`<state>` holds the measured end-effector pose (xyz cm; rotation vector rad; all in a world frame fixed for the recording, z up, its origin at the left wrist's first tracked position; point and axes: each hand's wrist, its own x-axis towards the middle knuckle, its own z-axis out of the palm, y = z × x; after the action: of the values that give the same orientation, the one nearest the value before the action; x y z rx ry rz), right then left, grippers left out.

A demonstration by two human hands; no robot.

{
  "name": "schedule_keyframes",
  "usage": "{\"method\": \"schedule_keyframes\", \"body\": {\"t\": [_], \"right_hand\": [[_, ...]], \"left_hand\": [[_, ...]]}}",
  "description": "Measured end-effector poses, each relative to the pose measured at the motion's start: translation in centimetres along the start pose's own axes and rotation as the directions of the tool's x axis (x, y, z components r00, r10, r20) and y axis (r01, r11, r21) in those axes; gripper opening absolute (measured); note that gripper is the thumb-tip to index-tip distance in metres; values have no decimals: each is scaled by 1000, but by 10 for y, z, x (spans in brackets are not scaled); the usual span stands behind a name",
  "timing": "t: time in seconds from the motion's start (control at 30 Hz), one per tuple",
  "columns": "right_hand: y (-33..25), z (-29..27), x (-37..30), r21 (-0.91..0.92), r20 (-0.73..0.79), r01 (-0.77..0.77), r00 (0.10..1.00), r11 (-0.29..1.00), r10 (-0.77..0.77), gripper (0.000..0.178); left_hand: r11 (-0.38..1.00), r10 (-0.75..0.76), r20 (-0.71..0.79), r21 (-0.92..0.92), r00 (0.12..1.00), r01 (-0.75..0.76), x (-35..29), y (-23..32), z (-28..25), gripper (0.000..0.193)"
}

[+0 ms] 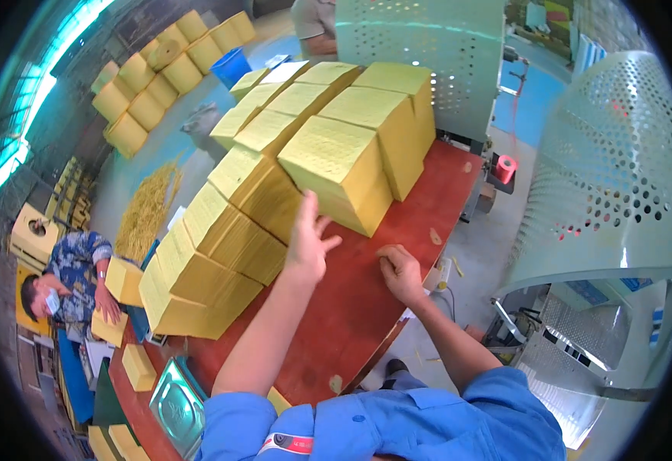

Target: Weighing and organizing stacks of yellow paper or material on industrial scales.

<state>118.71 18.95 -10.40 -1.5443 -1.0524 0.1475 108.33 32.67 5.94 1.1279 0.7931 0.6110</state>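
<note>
My left hand (311,240) is raised over the red table (397,230), fingers spread and nothing in them. Its fingertips are close to the near corner of a yellow block of stacked paper sheets (336,161); I cannot tell whether they touch. Several more such paper stacks (225,223) stand in tight rows to the left and behind. Near the right edge of the tabletop, my right hand (400,270) is curled with the fingers bent in, and no object shows in it.
A perforated green machine panel (420,61) rises behind the stacks; a perforated curved cover (605,169) stands at the right. On the left, a masked co-worker (71,284) handles smaller yellow blocks (125,281). A shiny metal scale (177,407) sits near me. Large yellow rolls (148,107) are piled far back.
</note>
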Motion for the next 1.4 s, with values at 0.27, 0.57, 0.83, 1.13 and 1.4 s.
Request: {"method": "schedule_keyframes", "body": {"t": [0.27,0.57,0.83,1.13,1.4], "right_hand": [[-4,5,-2,10,-23,-16,1000,1000,16,11],[-197,105,-114,517,637,-434,771,738,7,15],[-258,199,-351,100,980,-574,-84,812,-179,13],[-398,218,-558,471,470,-536,-519,700,-714,23],[-455,296,-623,255,474,-432,-724,865,-501,21]], "left_hand": [[608,80,767,469,637,-641,-171,51,-19,48],[-39,771,455,731,445,-681,-340,115,-66,17],[-178,799,333,926,501,-332,-544,76,-149,24],[-120,918,-56,905,394,408,-832,-10,-207,32],[430,94,-930,360,356,828,-931,-124,-300,52]]}}
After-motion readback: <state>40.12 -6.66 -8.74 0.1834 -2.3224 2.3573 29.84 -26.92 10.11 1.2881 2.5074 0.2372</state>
